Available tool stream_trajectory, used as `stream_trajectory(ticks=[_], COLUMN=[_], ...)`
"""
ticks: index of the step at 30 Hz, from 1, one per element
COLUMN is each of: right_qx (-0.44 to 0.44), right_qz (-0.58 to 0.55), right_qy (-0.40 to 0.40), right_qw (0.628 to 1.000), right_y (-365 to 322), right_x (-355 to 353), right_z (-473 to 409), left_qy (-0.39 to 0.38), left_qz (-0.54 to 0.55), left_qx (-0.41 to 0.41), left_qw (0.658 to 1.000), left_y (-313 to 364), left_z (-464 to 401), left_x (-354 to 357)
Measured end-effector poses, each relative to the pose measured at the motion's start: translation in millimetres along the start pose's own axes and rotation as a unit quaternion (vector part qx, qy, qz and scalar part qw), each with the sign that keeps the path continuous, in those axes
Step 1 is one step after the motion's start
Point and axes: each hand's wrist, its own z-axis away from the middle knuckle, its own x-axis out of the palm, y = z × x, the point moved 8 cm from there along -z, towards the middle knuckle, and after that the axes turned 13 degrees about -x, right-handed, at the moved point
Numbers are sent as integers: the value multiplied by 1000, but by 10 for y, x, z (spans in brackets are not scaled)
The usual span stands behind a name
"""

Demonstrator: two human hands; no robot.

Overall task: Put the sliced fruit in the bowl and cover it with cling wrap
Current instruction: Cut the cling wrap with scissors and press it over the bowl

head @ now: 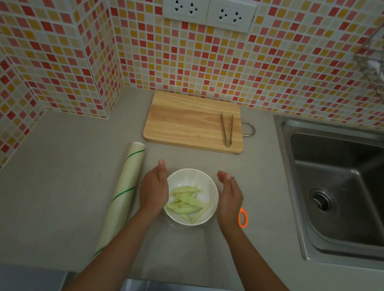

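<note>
A white bowl [207, 185] stands on the grey counter near the front edge, holding several pale green fruit slices [187, 203]. A faint clear film [185, 251] seems to lie over the bowl and the counter in front of it; its edges are hard to make out. My left hand [154, 189] lies flat against the bowl's left side, fingers straight. My right hand [230, 198] is cupped just off the bowl's right side, with a small gap. Neither hand grips anything. A cling wrap roll [122, 194] with green stripes lies left of my left hand.
A wooden cutting board [189, 122] sits behind the bowl with metal tongs [226, 130] on its right end. An orange scissors handle [243, 218] shows beside my right wrist. A steel sink [343, 193] fills the right side. Tiled walls close off the back and left.
</note>
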Motion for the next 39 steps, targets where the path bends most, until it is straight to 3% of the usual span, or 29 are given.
stream_trajectory(ticks=[5, 15, 20, 27, 39], right_qx=[0, -7, -10, -25, -17], right_qz=[6, 37, 34, 43, 50], right_qy=[-127, -137, -122, -123, -115], right_qw=[992, 990, 992, 991, 992], right_y=[-58, -45, -47, -54, -67], right_x=[343, 280, 215, 138, 100], right_z=[4, 75, 97, 96, 106], left_qy=[-6, -28, -34, -23, -12], left_qz=[-73, -209, -192, -133, -107], left_qx=[-27, -101, -124, -83, -79], left_qw=[997, 972, 973, 987, 991], left_y=[-82, -277, -291, -218, -189], left_z=[-80, -107, -104, -84, -139], left_x=[117, 155, 162, 179, 156])
